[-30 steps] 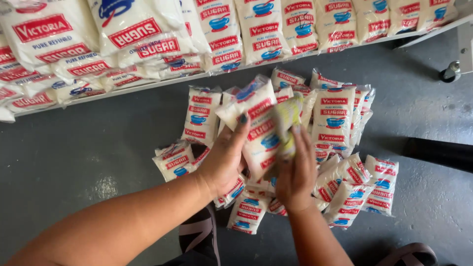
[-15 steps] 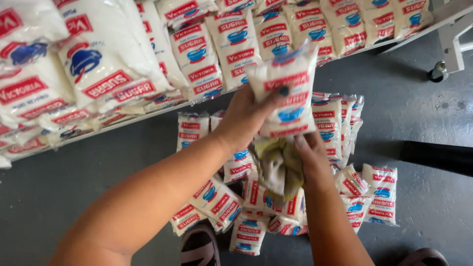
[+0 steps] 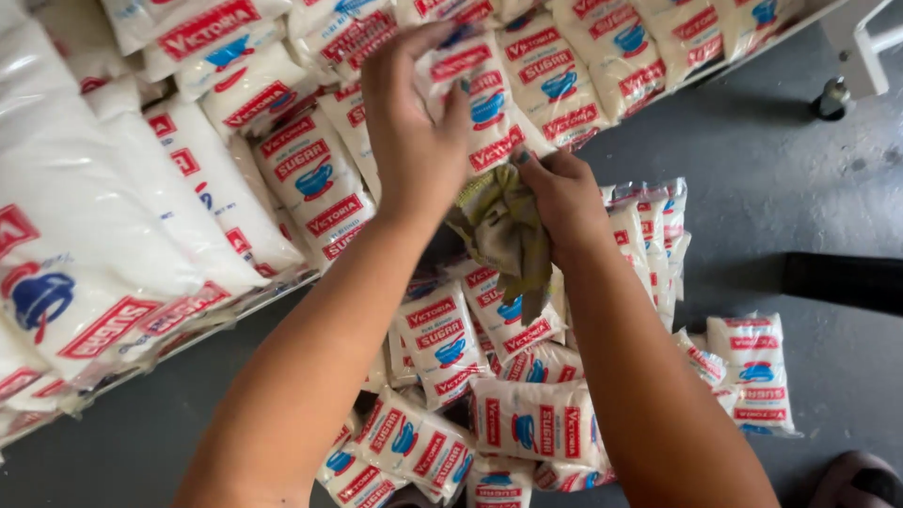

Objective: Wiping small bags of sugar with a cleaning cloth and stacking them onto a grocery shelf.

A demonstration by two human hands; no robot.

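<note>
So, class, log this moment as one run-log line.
left hand: holds small white plastic sugar packet | right hand: grips crumpled olive cloth | below: packet pile on grey floor

The sugar packet (image 3: 480,103) gripped in the left hand (image 3: 414,132) has been raised from above the floor pile (image 3: 489,414) up to the stacked packets on the shelf (image 3: 282,160). The right hand (image 3: 564,202) has been lifted alongside, with the crumpled cloth (image 3: 508,240) now held just beneath the packet.
</note>
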